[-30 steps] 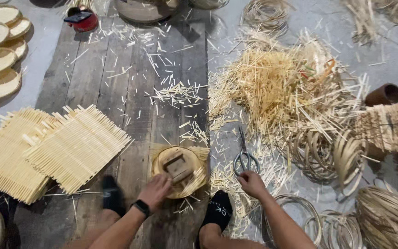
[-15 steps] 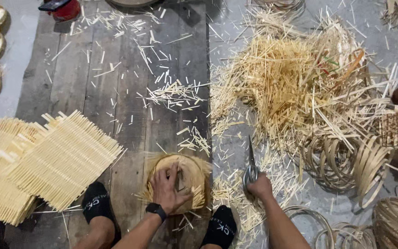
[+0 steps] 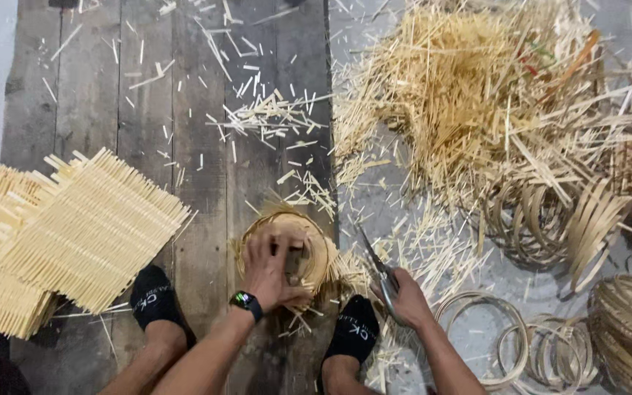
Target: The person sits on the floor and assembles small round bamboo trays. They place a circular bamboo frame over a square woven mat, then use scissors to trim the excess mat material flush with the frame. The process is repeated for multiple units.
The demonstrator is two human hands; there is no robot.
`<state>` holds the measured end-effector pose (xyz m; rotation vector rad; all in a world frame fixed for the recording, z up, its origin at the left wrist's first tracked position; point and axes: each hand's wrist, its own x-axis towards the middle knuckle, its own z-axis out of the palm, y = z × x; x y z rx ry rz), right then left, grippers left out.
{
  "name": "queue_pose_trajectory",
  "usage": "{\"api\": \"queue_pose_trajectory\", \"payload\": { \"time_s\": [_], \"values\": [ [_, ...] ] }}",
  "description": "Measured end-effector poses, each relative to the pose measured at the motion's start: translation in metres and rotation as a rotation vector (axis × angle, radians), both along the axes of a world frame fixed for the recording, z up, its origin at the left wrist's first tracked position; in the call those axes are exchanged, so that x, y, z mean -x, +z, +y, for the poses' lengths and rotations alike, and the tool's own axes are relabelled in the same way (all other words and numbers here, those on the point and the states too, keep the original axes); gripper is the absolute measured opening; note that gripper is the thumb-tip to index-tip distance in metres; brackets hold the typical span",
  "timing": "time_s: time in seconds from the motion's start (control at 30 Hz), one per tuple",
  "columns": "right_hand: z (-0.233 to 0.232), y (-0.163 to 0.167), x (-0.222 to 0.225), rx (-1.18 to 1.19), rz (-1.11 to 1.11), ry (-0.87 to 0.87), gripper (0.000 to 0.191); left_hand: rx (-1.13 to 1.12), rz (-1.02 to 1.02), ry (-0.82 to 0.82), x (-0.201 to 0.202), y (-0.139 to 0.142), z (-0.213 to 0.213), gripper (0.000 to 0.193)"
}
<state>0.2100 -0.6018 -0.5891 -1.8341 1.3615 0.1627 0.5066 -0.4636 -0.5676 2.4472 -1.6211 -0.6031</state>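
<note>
My left hand presses down on a small round woven bamboo basket that lies on the wooden floor between my feet. A wooden block under my fingers is partly hidden. My right hand grips a pair of metal shears, blades pointing up and left toward the basket's right rim, close to it. A dark watch sits on my left wrist. Both feet wear black socks, one at each side of the basket.
Stacked square woven bamboo mats lie at the left. A big heap of bamboo strip offcuts fills the upper right. Bamboo hoops and rings lie at the right and lower right. Small splinters litter the planks.
The view has moved closer. My left hand went from the block's edge to flat on the basket. My right hand took up the shears and brought them toward the basket.
</note>
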Motion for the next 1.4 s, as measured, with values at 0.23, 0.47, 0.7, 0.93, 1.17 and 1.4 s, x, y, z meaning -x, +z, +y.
{"api": "queue_pose_trajectory", "payload": {
  "time_s": [0.23,0.47,0.7,0.93,1.17,1.4],
  "values": [
    [-0.010,0.001,-0.021,0.328,0.116,0.386,0.056,-0.110,0.087,0.198,0.038,-0.012,0.004,0.114],
    [-0.016,-0.005,-0.053,0.367,0.450,0.548,0.048,-0.042,0.086,0.056,0.034,-0.001,0.008,0.116],
    [-0.015,-0.012,-0.067,0.534,0.322,0.556,0.054,-0.047,0.081,0.035,0.032,0.006,0.009,0.115],
    [-0.041,-0.016,-0.053,0.416,0.356,0.590,0.032,-0.124,0.052,-0.096,0.015,0.010,0.003,0.119],
    [-0.037,-0.010,-0.091,0.412,0.398,0.596,0.043,-0.115,0.093,-0.100,0.010,-0.005,0.010,0.122],
    [-0.050,-0.001,-0.069,0.521,0.318,0.621,0.029,-0.028,0.207,0.200,0.025,-0.010,-0.004,0.126]
  ]
}}
